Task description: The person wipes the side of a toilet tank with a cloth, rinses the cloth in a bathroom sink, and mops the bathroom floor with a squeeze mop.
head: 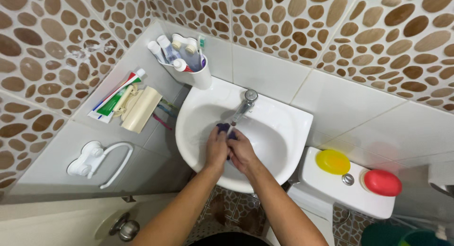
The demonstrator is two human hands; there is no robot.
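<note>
Both my hands are over the bowl of a white wash basin (283, 118), under the chrome tap (246, 104). My left hand (216, 149) and my right hand (242, 152) are pressed together around a small dark blue-purple object (223, 128); only its top edge shows above my fingers. What the object is cannot be made out. A thin stream appears to fall from the tap onto it.
A white cup (196, 73) with tubes and a toothbrush stands on the basin's back left. A wall rack (139, 109) holds toothpaste and brushes; a white towel ring (101, 161) hangs below. The toilet tank (340, 184) carries a yellow soap (332, 162) and a red soap case (382, 182).
</note>
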